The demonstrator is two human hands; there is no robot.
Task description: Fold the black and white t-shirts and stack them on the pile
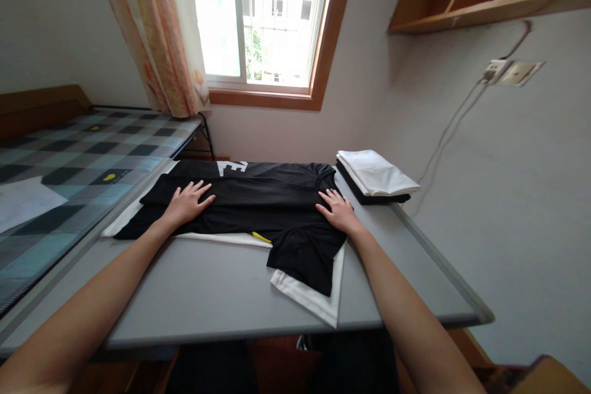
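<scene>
A black T-shirt (258,203) with part of a white print lies on the table, its far side folded over toward me. One of its sleeves points at the near edge. Beneath it, a white T-shirt (305,298) shows along the edges and under that sleeve. My left hand (187,204) rests flat with fingers spread on the hem end of the black T-shirt. At the collar end, my right hand (339,210) also lies flat on the fabric, fingers apart. A small yellow strip (261,237) shows at the black shirt's near side.
The grey table (198,295) stands against a bed (92,154) with a checked cover and a sheet of paper (28,202). Folded white and black clothes (376,175) are stacked at the table's far right. A cable (446,135) hangs from a wall socket (496,71).
</scene>
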